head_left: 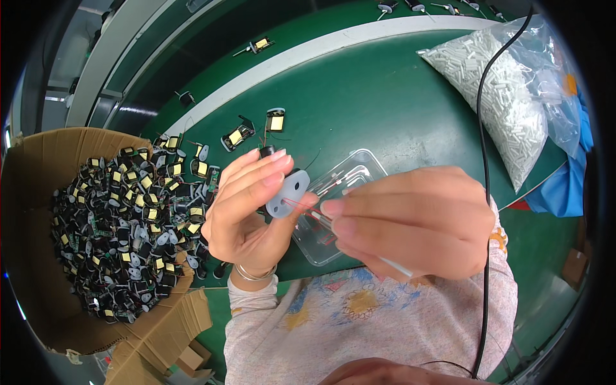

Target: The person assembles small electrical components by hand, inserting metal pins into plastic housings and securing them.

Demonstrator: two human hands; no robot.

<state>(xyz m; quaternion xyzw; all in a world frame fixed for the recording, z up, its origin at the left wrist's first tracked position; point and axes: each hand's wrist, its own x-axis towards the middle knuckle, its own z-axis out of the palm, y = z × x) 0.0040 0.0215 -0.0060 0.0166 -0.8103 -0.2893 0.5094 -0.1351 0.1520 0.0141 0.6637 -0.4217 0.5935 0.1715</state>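
- Grey oval plastic plate with dark holes [296, 191]: in front of the wearer's chest, above the near side of the surface, its flat face turned toward the right, apparently so the holes stay reachable.
- Thin red wire [296, 203]: runs from the plate toward the right fingertips, seemingly kept clear for handling.
- Left hand [247, 208]: closed around the plate's edge, thumb below and fingers above, likely to steady it.
- Right hand [417, 218]: fingertips pinched about a slim pale rod [396, 266], its front end near the wire; whether they also grip the wire, I cannot tell.
- Clear rectangular plastic tray [367, 154]: beneath and behind the hands, thin white-sleeved pieces inside, presumably for easy reach.
- Two loose black assemblies with yellow squares [237, 135] [276, 120]: on the green surface [398, 115], just beyond the left hand.
- Brown cardboard box [29, 192]: at left, heaped with similar assemblies, likely for bulk keeping.
- Clear plastic bag of short white tubes [494, 102]: at right, black cable [484, 141] crossing before it.
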